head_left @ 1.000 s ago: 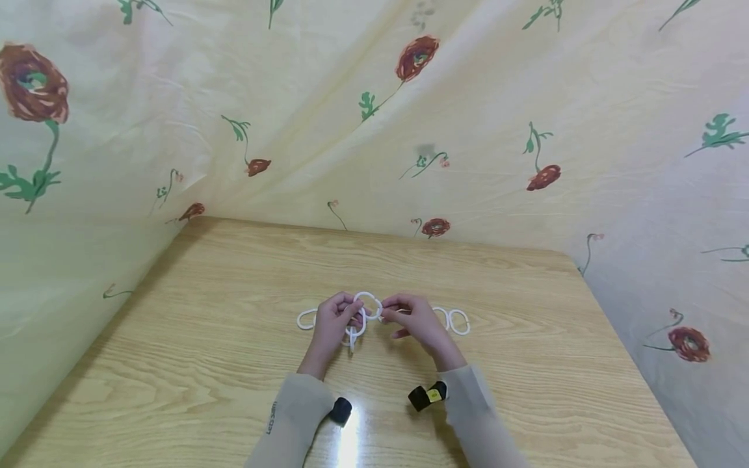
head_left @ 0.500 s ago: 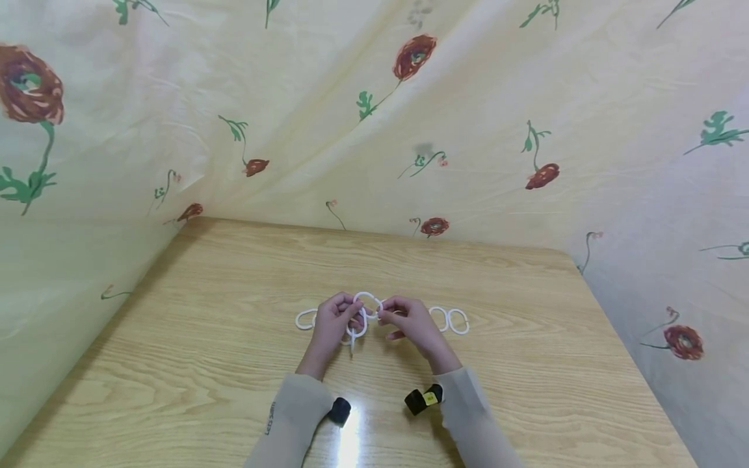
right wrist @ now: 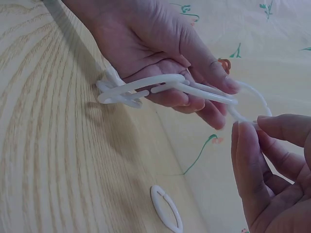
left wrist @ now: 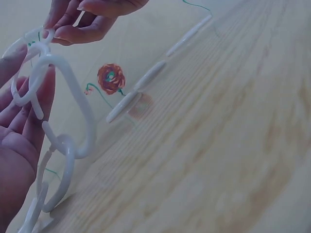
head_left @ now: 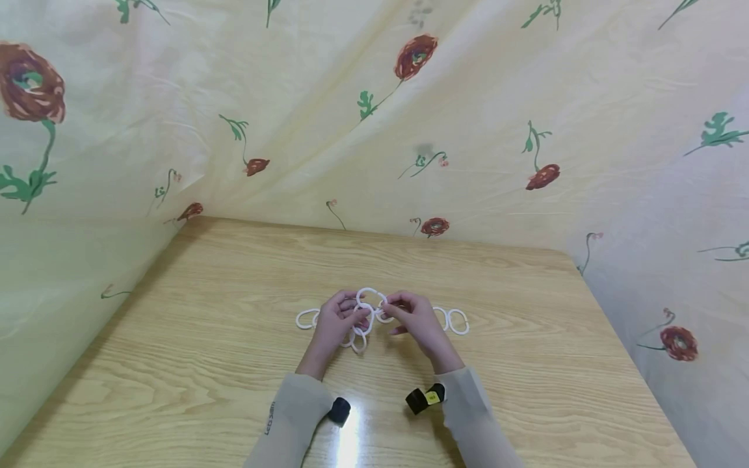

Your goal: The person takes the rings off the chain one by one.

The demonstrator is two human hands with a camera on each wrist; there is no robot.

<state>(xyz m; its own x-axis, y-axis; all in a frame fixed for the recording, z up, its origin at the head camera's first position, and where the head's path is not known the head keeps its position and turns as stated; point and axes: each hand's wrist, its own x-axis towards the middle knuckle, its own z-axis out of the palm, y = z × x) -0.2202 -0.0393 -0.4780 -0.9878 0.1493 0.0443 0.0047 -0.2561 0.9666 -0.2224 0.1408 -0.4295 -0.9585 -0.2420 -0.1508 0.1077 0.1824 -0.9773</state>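
Note:
White plastic C-shaped links hang together as a short chain. My left hand [head_left: 338,320] grips one chain link [left wrist: 83,102] between thumb and fingers, and further links [head_left: 359,351] dangle below it toward the tabletop. Facing it, my right hand [head_left: 418,320] pinches another white link [right wrist: 266,104] with thumb and forefinger, and this link meets the left hand's links between the two hands. The right wrist view has the left hand [right wrist: 160,53] above and the right hand [right wrist: 272,179] at lower right. Whether the pinched link is hooked through its neighbour is hard to tell.
Several more white links lie flat on the wooden table [head_left: 234,390]: one pair [head_left: 467,322] right of the right hand, others [head_left: 300,324] left of the left hand. A flowered cloth [head_left: 328,130] hangs behind and beside the table.
The left thumb and the links in that hand have shifted slightly right. The dangling links have swung and spread apart. The right hand stays nearly in place, pinching its link.

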